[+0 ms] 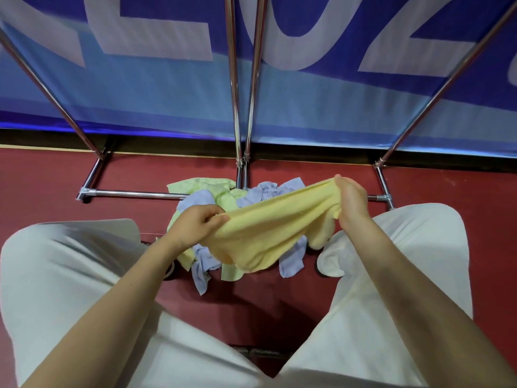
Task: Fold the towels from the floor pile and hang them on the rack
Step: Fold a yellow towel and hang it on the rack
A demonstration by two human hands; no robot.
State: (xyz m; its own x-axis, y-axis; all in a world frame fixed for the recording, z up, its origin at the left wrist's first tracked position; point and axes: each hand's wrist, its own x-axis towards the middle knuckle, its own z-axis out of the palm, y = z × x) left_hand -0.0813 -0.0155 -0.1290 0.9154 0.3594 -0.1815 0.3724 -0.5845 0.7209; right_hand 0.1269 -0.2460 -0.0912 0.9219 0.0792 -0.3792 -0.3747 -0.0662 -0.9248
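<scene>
Yellow towel (263, 228) hangs bunched between both hands above the floor pile, sagging in the middle. Left hand (193, 222) pinches one end with curled fingers; right hand (349, 200) grips the other end, held slightly higher. Beneath it, the pile of green and lavender towels (223, 194) lies on the red floor (42, 177), against the chrome rack (243, 107), whose poles rise before a blue banner (140, 93).
</scene>
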